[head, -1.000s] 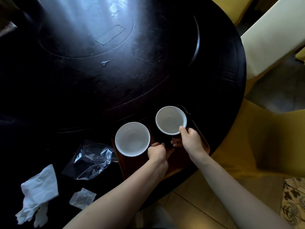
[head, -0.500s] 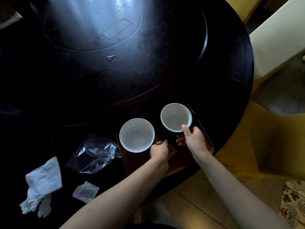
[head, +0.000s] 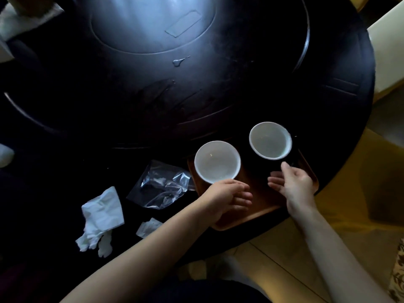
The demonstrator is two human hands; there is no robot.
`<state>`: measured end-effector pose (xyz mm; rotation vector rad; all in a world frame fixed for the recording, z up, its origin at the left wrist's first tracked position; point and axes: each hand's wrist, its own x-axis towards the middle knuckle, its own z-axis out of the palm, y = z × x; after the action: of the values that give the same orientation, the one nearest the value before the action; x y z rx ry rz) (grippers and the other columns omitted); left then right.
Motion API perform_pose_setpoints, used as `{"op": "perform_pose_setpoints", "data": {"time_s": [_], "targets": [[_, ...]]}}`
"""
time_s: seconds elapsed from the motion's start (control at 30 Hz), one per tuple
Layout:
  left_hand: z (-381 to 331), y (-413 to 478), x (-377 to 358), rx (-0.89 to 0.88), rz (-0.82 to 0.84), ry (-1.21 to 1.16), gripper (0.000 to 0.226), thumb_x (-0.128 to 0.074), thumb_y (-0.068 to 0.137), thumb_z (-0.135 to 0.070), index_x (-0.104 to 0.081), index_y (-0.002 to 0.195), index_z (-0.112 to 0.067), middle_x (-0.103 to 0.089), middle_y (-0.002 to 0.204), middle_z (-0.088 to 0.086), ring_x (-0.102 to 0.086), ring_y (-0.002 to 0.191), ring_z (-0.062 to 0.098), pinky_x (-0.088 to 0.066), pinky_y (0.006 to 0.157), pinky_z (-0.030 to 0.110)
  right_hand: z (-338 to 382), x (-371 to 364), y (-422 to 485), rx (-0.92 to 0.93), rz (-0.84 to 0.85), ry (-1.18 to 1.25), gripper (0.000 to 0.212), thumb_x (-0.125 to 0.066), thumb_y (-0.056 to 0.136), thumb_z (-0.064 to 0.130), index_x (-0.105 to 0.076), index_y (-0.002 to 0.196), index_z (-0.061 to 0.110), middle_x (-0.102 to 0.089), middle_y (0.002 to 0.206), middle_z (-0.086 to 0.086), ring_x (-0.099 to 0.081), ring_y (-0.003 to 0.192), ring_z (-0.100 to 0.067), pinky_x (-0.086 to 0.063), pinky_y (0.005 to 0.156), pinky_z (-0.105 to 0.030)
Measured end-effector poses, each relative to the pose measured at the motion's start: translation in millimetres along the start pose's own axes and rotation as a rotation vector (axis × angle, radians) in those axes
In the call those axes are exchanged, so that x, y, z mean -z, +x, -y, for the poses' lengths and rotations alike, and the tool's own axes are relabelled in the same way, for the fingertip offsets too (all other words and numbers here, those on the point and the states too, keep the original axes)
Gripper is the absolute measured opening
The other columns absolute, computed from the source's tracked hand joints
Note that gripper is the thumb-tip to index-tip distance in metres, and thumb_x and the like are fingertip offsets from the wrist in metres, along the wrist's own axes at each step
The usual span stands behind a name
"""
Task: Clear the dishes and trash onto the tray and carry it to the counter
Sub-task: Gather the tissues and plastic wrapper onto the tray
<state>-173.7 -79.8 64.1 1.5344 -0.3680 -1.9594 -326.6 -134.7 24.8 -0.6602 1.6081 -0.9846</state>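
Observation:
A brown wooden tray (head: 264, 202) lies at the near right edge of the round dark table (head: 196, 95). Two bowls, white inside and dark outside, stand on it: one at the left (head: 217, 161), one at the back right (head: 270, 140). My left hand (head: 229, 196) hovers over the tray just below the left bowl, fingers loosely apart, holding nothing. My right hand (head: 293, 185) is open just below the right bowl, thumb close to its side, apart from it. On the table left of the tray lie a clear plastic bag (head: 162, 186), a crumpled white napkin (head: 100, 219) and a small wrapper (head: 148, 227).
A small spill (head: 178, 61) glistens near the table's raised middle ring. Yellow chairs (head: 360, 182) stand to the right of the table, with a pale seat (head: 389, 53) farther back. Tiled floor shows below the table edge.
Both hands have let go of the bowls and drawn back toward me, fingers opening. The bowls stay on the tray. The view has shifted slightly.

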Motion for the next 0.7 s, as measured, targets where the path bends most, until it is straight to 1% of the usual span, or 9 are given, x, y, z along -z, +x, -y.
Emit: {"op": "perform_pose_setpoints", "data": {"time_s": [0.07, 0.13, 0.2, 0.27, 0.33, 0.43, 0.47, 0.53, 0.7], "targets": [[0.8, -24.5, 26.5, -0.121, 0.004, 0.064, 0.017, -0.044, 0.091, -0.004, -0.057, 0.082, -0.009, -0.060, 0.071, 0.009, -0.059, 0.051, 0.011, -0.051, 0.051, 0.019, -3.3, -5.9, -27.9, 0.126, -0.008, -0.119, 0.012, -0.047, 0.094, 0.016, -0.051, 0.096, 0.005, -0.060, 0.073, -0.008, -0.058, 0.042, -0.002, -0.050, 0.043, -0.014], [4.3, -49.3, 63.4, -0.282, -0.075, 0.237, 0.016, -0.048, 0.089, -0.002, -0.059, 0.083, -0.012, -0.063, 0.075, 0.008, -0.060, 0.062, 0.013, -0.051, 0.057, 0.018, -9.3, -21.1, -60.1, 0.259, 0.074, -0.242, 0.008, -0.049, 0.093, 0.013, -0.054, 0.087, 0.014, -0.061, 0.071, -0.004, -0.059, 0.046, -0.001, -0.050, 0.047, -0.015], [10.1, -70.2, 109.6, -0.451, -0.283, 0.489, 0.015, -0.054, 0.086, -0.005, -0.061, 0.084, -0.017, -0.066, 0.078, 0.004, -0.061, 0.071, 0.011, -0.049, 0.064, 0.019, -20.8, -44.0, -89.3, 0.392, 0.187, -0.381, 0.015, -0.053, 0.091, 0.012, -0.057, 0.080, 0.022, -0.064, 0.070, -0.002, -0.061, 0.053, -0.004, -0.051, 0.056, -0.022], [21.7, -86.0, 157.9, -0.556, -0.521, 0.749, 0.014, -0.058, 0.084, -0.007, -0.063, 0.086, -0.019, -0.067, 0.082, 0.000, -0.062, 0.077, 0.010, -0.049, 0.073, 0.023, -36.8, -70.9, -114.4, 0.485, 0.334, -0.509, 0.010, -0.057, 0.088, 0.014, -0.061, 0.082, 0.020, -0.067, 0.075, -0.003, -0.064, 0.064, -0.008, -0.051, 0.065, -0.026], [38.1, -100.7, 201.2, -0.575, -0.653, 0.949, 0.014, -0.058, 0.084, -0.010, -0.065, 0.095, -0.015, -0.067, 0.091, 0.003, -0.061, 0.085, 0.018, -0.048, 0.078, 0.031, -55.7, -97.9, -134.8, 0.561, 0.484, -0.610, 0.006, -0.058, 0.088, 0.016, -0.063, 0.085, 0.015, -0.067, 0.082, -0.003, -0.063, 0.076, -0.012, -0.049, 0.072, -0.024], [69.3, -120.1, 251.7, -0.475, -0.706, 1.199, 0.038, -0.056, 0.081, -0.037, -0.060, 0.113, -0.019, -0.060, 0.111, 0.003, -0.050, 0.107, 0.024, -0.040, 0.090, 0.035, -84.9, -131.0, -161.3, 0.601, 0.653, -0.712, 0.009, -0.059, 0.087, 0.021, -0.063, 0.086, 0.013, -0.066, 0.087, -0.003, -0.060, 0.083, -0.015, -0.047, 0.077, -0.028], [78.6, -124.5, 263.9, -0.418, -0.698, 1.243, 0.046, -0.056, 0.079, -0.043, -0.057, 0.120, -0.022, -0.057, 0.117, 0.002, -0.045, 0.112, 0.024, -0.037, 0.094, 0.037, -94.8, -140.4, -170.1, 0.607, 0.685, -0.745, 0.011, -0.059, 0.087, 0.023, -0.062, 0.088, 0.013, -0.065, 0.089, -0.003, -0.059, 0.085, -0.017, -0.047, 0.078, -0.030], [95.0, -125.7, 278.9, -0.320, -0.673, 1.240, 0.053, -0.064, 0.078, -0.039, -0.051, 0.127, -0.026, -0.051, 0.126, 0.002, -0.039, 0.118, 0.024, -0.035, 0.098, 0.039, -114.8, -157.8, -187.2, 0.616, 0.742, -0.822, 0.018, -0.058, 0.087, 0.029, -0.061, 0.095, 0.013, -0.064, 0.095, -0.005, -0.058, 0.091, -0.019, -0.045, 0.081, -0.031], [109.8, -111.7, 287.6, -0.394, -0.716, 1.015, 0.040, -0.067, 0.076, -0.010, -0.062, 0.116, -0.016, -0.054, 0.115, 0.009, -0.051, 0.107, 0.023, -0.038, 0.090, 0.026, -144.1, -194.6, -223.0, 0.482, 0.865, -0.890, 0.035, -0.058, 0.087, 0.031, -0.051, 0.116, 0.012, -0.057, 0.114, -0.010, -0.053, 0.106, -0.025, -0.043, 0.090, -0.035]]}}
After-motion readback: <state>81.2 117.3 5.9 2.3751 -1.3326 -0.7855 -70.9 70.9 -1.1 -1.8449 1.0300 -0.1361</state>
